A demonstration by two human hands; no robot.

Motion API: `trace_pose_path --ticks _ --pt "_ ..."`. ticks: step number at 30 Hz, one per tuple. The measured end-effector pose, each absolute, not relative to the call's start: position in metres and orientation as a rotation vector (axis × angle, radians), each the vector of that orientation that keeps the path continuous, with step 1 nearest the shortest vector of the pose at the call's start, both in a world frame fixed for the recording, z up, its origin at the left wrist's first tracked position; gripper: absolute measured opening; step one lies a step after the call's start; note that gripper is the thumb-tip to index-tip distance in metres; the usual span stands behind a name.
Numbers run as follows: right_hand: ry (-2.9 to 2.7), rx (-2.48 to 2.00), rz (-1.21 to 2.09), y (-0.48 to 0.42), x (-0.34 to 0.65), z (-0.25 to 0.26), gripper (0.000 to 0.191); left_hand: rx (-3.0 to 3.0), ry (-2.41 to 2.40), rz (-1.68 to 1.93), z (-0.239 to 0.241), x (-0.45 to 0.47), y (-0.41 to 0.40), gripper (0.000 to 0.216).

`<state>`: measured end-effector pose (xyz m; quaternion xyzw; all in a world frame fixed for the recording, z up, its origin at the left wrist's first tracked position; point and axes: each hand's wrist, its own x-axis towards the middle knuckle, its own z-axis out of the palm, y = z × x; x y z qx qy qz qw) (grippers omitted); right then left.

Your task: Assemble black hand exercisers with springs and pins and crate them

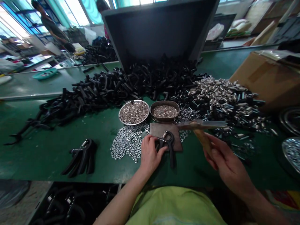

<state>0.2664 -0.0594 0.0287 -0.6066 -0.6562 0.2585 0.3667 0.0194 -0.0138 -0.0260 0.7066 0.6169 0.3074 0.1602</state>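
Note:
My left hand (151,153) is closed around one side of a black hand grip exerciser (172,150) with a metal spring at its top. The exerciser lies on a flat metal plate (155,128) on the green table. In my right hand (225,159) is a hammer (202,137), held by its wooden handle with the head raised to the right of the plate. Loose metal washers (127,142) spread beside my left hand. Behind the plate stand a round dish of small metal pins (134,113) and an oval tin of tiny metal parts (164,112).
Assembled grip exercisers (85,157) lie stacked at left. Black handles (100,87) heap before a tipped grey bin (161,31). Springs and bolts (222,97) pile at right, near a cardboard box (269,78) and a washer bowl (292,153). Another person (52,26) stands far left.

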Motion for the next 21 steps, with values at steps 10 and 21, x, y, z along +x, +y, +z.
trace_pose_path --ticks 10,21 --pt "-2.264 -1.384 0.319 -0.036 0.236 0.021 0.045 2.007 1.777 0.653 -0.03 0.019 -0.02 0.01" --pt "-2.19 -1.393 0.244 -0.018 0.233 0.027 0.046 1.985 1.749 0.587 -0.03 0.016 -0.017 0.011"
